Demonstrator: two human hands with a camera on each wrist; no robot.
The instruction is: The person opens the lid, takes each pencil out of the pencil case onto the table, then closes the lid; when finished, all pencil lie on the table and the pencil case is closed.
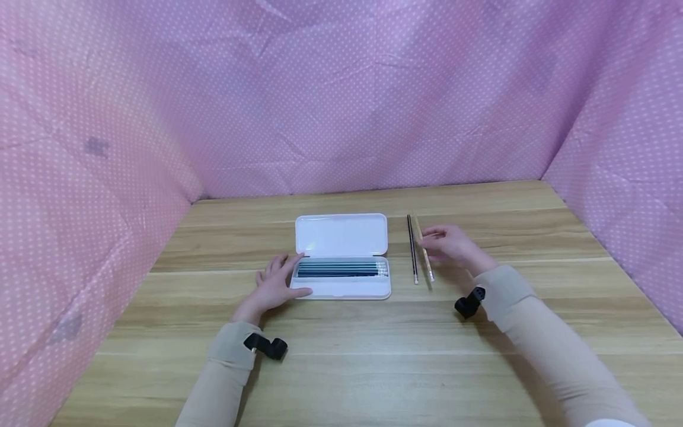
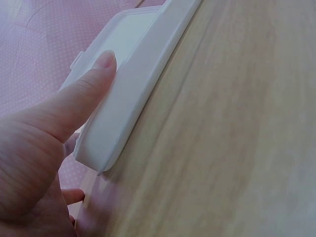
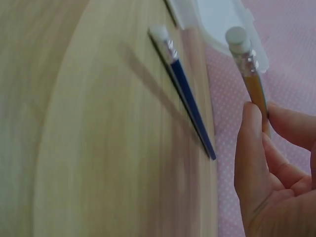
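Observation:
A white pencil case [image 1: 341,292] lies with its lid [image 1: 341,234] raised at the back. Several dark green-blue pencils [image 1: 336,270] lie side by side in its rear compartment. At the case's left end is my left hand [image 1: 273,289], its fingers spread, the thumb resting over the front rim and the index finger touching the back corner. My right hand [image 1: 450,244] pinches a yellow-brown pencil [image 1: 425,256] between thumb and fingers, its white eraser toward me. In the right wrist view this pencil [image 3: 254,89] is raised off the table. Just left of it lies a dark blue pencil [image 1: 412,249].
The wooden table [image 1: 341,367] carries the case and pencils. Pink dotted cloth [image 1: 341,107] hangs behind it and along both sides. A small black camera is strapped on each sleeve.

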